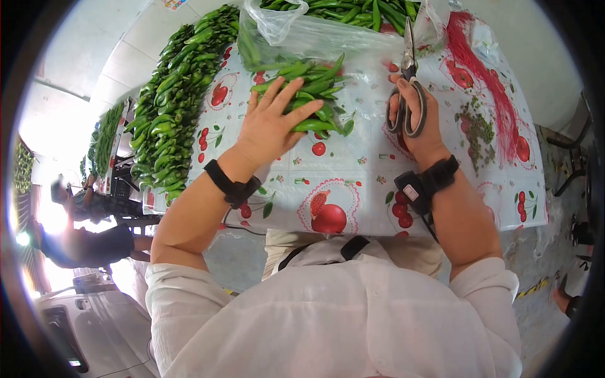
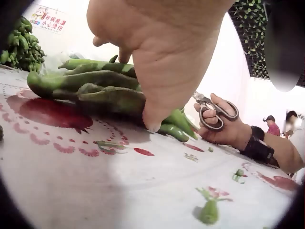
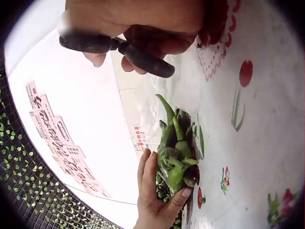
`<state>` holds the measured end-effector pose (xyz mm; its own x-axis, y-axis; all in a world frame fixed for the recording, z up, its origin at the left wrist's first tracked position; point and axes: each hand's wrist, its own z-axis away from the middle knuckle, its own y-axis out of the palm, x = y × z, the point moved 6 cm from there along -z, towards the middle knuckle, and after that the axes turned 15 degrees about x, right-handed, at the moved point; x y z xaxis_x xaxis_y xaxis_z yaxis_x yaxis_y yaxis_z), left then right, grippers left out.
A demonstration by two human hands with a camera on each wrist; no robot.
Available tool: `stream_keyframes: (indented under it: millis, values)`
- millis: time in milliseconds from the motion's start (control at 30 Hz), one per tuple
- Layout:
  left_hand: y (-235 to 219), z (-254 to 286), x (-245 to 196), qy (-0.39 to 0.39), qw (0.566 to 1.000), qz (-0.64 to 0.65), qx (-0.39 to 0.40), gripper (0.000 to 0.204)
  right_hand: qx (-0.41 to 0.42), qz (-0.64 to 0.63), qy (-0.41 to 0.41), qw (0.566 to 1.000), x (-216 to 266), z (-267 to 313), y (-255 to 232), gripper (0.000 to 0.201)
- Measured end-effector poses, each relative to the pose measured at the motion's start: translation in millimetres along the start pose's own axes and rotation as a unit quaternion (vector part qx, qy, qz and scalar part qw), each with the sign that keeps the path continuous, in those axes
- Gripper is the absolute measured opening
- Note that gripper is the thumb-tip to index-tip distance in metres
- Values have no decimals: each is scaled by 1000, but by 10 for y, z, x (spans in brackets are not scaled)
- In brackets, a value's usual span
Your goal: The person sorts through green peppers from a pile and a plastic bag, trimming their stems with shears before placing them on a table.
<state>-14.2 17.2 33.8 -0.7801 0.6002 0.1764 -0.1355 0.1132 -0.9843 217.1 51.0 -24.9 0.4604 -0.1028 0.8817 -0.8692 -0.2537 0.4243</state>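
My left hand [image 1: 263, 129] rests on a small pile of long green chili peppers [image 1: 318, 85], its fingers spread over the pods. In the left wrist view its thumb reaches down beside the peppers [image 2: 109, 98], close to the tablecloth. To the right, my right hand [image 1: 425, 123] holds a pair of scissors [image 1: 409, 66] with dark loop handles, fingers through the loops and blades pointing away from me. The right wrist view shows the handles [image 3: 145, 59] and, beyond them, the left hand [image 3: 155, 210] at the pile's stem ends.
A clear plastic bag [image 1: 340, 47] lies behind the pile, with more peppers [image 1: 343, 9] at the back. Stacked peppers [image 1: 167, 120] line the table's left side. Red strings [image 1: 498, 94] and cut stem bits [image 1: 479, 129] lie at right on the fruit-print tablecloth [image 1: 277, 208].
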Motion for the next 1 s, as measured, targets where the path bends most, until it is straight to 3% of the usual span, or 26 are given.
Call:
stream_keyframes:
  millis: [167, 400, 500, 633, 733, 833, 933, 1000]
  values:
    - [-27, 138, 57, 9, 998, 61, -1, 66, -4, 16, 6, 1000, 2, -9, -7, 33]
    - [-30, 251, 563, -43, 962, 203, -176, 45, 3, 38, -5, 999, 20, 2, -6, 34]
    - [22, 203, 793, -68, 962, 208, -162, 45, 6, 27, -18, 999, 9, -1, -10, 38]
    - [57, 38, 848, 3, 979, 169, -117, 44, 17, 52, -14, 998, 32, 0, -3, 40]
    - [139, -88, 876, 0, 983, 174, -52, 42, 19, 33, -11, 999, 3, -7, -13, 38]
    - [141, -162, 960, -46, 980, 193, -12, 38, 25, 28, -17, 999, -21, -24, -41, 38]
    - [101, -170, 1006, -43, 989, 140, 13, 41, 21, 21, -11, 999, -16, -17, -24, 37]
    - [66, -115, 1081, -78, 986, 147, 1, 36, 20, 15, -8, 1000, -28, -12, -30, 37]
